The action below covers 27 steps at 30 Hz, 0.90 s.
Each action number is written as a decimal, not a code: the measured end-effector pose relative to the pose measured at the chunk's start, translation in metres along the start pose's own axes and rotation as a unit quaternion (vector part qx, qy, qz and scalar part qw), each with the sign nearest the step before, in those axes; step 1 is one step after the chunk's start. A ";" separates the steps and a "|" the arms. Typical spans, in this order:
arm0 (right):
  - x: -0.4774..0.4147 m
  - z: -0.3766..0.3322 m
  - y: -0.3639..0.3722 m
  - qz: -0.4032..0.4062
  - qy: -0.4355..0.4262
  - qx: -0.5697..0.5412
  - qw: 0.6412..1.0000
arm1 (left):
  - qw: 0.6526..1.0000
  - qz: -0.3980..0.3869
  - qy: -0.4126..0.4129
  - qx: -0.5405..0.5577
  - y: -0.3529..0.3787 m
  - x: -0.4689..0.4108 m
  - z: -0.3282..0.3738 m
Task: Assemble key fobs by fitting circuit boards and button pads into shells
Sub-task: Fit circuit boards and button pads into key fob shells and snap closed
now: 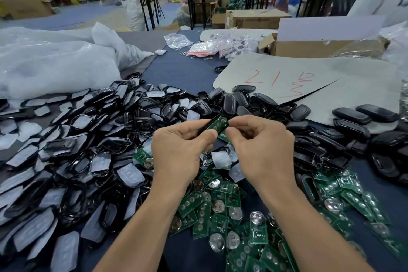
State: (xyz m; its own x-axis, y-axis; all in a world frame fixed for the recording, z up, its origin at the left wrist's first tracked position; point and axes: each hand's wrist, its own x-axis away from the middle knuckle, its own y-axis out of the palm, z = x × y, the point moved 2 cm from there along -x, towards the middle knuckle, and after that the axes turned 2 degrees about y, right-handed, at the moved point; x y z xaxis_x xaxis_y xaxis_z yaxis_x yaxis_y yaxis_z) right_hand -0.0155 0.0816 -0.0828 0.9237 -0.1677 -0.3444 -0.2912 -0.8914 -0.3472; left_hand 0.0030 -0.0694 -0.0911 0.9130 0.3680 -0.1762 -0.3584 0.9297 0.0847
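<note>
My left hand (180, 149) grips a black key fob shell (204, 127) with a green circuit board (218, 125) lying in it, held above the pile. My right hand (258, 146) pinches the board's near end with curled fingers. Loose green circuit boards (223, 205) with round battery clips lie under my wrists. A heap of black front shells with translucent button pads (88, 161) spreads to the left. Black back shells (242, 99) pile up beyond my hands and to the right.
A grey sheet (320, 77) with red writing lies at the right rear, with finished fobs (364, 115) on it. White plastic bags (55, 62) fill the left rear. A cardboard box (309, 46) and small clear bags (220, 46) stand farther back.
</note>
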 end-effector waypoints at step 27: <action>-0.008 0.010 -0.001 -0.166 0.045 -0.092 0.981 | 0.956 -0.172 0.059 -0.232 -0.007 -0.005 0.004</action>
State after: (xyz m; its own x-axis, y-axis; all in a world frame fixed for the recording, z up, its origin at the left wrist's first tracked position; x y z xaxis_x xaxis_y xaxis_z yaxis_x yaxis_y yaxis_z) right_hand -0.0252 0.0880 -0.0885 0.9806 0.1159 -0.1581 0.0719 -0.9629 -0.2602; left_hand 0.0019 -0.0777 -0.0866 0.9739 0.0129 -0.2264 -0.1134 0.8923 -0.4369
